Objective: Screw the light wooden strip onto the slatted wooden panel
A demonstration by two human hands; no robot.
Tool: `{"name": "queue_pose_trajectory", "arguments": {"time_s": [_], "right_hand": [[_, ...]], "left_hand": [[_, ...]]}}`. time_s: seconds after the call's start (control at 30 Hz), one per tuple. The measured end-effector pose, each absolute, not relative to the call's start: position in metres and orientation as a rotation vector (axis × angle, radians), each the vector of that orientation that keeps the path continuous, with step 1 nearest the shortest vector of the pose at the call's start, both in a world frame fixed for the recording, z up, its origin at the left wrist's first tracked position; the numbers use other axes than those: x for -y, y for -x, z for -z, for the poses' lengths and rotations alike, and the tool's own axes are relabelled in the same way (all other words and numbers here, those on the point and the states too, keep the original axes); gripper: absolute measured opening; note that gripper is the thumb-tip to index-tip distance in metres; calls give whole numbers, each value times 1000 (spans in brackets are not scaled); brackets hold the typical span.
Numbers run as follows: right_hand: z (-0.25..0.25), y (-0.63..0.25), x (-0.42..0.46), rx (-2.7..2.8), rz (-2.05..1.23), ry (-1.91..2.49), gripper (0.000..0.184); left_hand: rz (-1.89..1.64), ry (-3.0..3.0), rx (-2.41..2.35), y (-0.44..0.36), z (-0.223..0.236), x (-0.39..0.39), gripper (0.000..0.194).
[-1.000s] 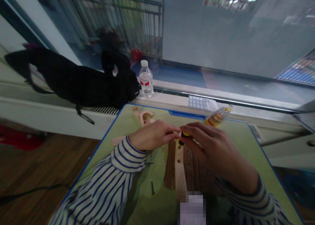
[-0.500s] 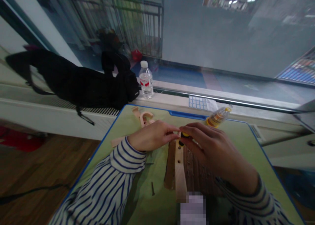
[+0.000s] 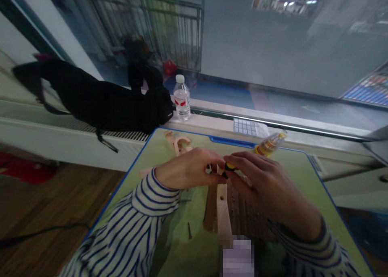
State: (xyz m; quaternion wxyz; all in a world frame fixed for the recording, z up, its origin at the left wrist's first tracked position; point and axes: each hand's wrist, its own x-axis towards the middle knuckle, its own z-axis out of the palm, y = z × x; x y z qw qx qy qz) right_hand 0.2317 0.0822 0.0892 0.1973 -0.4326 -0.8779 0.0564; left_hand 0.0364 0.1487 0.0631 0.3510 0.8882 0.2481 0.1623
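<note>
My right hand (image 3: pixel 266 188) is closed around a small yellow-and-black screwdriver (image 3: pixel 230 166), its fingers and thumb covering most of the handle. My left hand (image 3: pixel 194 170) is curled beside it, thumb and fingers around the far end of a light wooden bar (image 3: pixel 223 218); the exact contact is partly hidden. One round hole shows in the bar, which points toward me. Beneath it lies a brown ridged cardboard-like piece (image 3: pixel 209 212). Left of the bar, a dark screw (image 3: pixel 189 230) rests on the green table (image 3: pixel 172 248), with another screw (image 3: pixel 185 200) near my left cuff.
Curved wooden pieces (image 3: pixel 182 141) lie at the table's far left. A yellow-capped bottle (image 3: pixel 270 143) leans at the back edge. On the sill are a water bottle (image 3: pixel 182 99), a black bag (image 3: pixel 112 105) and a blue-gridded sheet (image 3: pixel 245 126). Window glass stands behind.
My left fingers have spread and the thumb has come down over the bar's far end, covering the hardware seen there before. My right hand stays on the screwdriver. The view has shifted slightly.
</note>
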Motion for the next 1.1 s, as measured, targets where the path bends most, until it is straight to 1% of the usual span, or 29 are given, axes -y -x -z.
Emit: {"name": "queue_pose_trajectory", "arguments": {"time_s": [0.47, 0.93, 1.0, 1.1], "right_hand": [[-87, -234, -84, 2442, -137, 1222, 24], [-86, -234, -84, 2444, -92, 1259, 21], [-87, -233, -83, 2444, -80, 1267, 24], [-88, -232, -80, 2432, -38, 1268, 33]], "left_hand": [[-508, -2183, -705, -39, -60, -150, 17], [-510, -2273, -770, -42, -61, -149, 21], [-495, -2281, -756, -42, -61, -149, 22], [-467, -2295, -771, -42, -61, -149, 23]]}}
